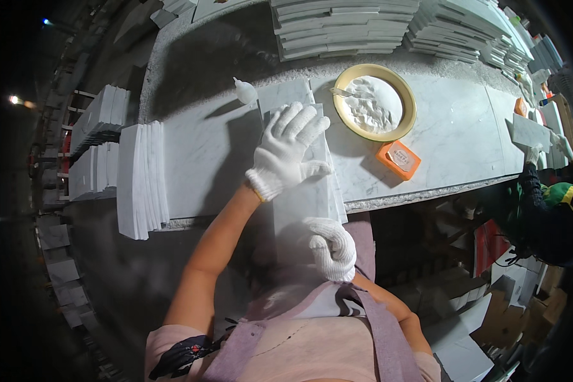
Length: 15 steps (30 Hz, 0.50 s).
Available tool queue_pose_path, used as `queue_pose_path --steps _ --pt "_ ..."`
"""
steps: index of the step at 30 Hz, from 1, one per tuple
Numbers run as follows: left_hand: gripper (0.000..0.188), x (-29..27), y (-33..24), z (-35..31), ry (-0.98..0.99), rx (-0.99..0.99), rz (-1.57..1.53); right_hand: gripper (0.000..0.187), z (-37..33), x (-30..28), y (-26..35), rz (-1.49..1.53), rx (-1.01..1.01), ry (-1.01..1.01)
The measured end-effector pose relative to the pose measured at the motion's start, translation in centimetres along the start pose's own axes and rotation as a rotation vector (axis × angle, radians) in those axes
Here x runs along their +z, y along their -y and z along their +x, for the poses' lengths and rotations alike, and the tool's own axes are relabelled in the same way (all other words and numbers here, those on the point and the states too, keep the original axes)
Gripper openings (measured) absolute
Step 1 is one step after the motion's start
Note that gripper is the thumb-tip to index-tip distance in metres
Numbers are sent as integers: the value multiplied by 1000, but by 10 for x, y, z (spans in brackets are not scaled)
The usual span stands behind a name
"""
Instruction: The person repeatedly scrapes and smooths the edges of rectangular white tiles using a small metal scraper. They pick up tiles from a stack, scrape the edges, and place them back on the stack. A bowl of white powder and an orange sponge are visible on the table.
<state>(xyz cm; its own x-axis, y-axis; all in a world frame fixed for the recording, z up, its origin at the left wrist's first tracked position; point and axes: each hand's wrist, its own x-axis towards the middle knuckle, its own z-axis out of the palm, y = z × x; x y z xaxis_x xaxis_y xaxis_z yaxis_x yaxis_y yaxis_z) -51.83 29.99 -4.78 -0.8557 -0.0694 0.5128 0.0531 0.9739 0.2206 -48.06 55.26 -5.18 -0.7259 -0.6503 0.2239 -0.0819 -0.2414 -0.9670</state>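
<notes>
A long white marble tile with grey veins lies lengthwise before me, its near end reaching past the table edge toward my lap. Edges of other tiles show under its right side. My left hand, in a white knitted glove, rests flat on its far half with the fingers spread and the thumb out to the right. At the tile's near right side is my right hand, gloved too, with its fingers curled in; whatever they may hold is hidden. Beyond the left hand stands a small white squeeze bottle with a pointed tip.
A yellow-rimmed bowl of white powder and an orange box sit right of the tile. Upright tiles stand at the table's left end; tall tile stacks rise behind. At far right, another person's gloved hand holds a tile.
</notes>
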Motion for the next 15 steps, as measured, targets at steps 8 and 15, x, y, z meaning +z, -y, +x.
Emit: queue_pose_path --steps 8,15 --pt "65 -12 21 11 27 113 200 27 -18 -24 17 82 59 -361" --pt "75 -17 5 -21 126 -73 141 32 -15 -67 5 -68 164 -511"
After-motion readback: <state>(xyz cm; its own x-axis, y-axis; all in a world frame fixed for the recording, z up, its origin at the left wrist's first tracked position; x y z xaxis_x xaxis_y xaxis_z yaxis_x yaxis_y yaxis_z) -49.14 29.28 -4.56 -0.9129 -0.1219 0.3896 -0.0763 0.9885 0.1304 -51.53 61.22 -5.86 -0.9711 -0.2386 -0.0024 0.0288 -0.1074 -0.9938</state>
